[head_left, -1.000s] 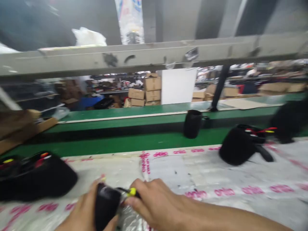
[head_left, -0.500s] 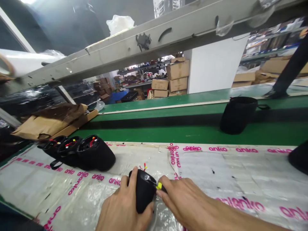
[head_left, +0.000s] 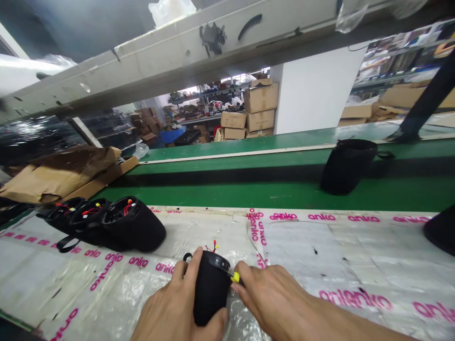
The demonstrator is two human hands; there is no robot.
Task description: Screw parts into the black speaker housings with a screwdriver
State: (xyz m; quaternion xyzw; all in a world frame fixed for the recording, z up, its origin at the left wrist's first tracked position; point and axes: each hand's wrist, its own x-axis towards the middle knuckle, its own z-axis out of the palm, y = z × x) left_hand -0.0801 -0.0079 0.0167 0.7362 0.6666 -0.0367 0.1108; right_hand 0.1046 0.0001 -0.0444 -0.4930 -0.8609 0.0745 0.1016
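A black cloth-covered speaker housing (head_left: 212, 289) stands slightly tilted on the plastic-covered table in front of me. Red and yellow wire ends (head_left: 214, 246) stick up behind its glossy dark rim. My left hand (head_left: 174, 296) wraps round the left side of the housing, fingers near the top and thumb low at the front. My right hand (head_left: 273, 293) grips a screwdriver (head_left: 235, 277) with a yellow and black handle. Its thin metal shaft points left and meets the housing's right rim; the very tip is hard to make out.
Several similar speaker housings (head_left: 137, 225) with wires lean together at left. Another black housing (head_left: 346, 168) stands on the green belt (head_left: 227, 189), and one (head_left: 442, 232) shows at the right edge. A flattened cardboard box (head_left: 67, 173) lies back left. A grey beam (head_left: 159, 61) crosses overhead.
The housing has turned a little in my left hand, so more of its front rim faces me. The screwdriver stays at the right rim. The view has shifted slightly.
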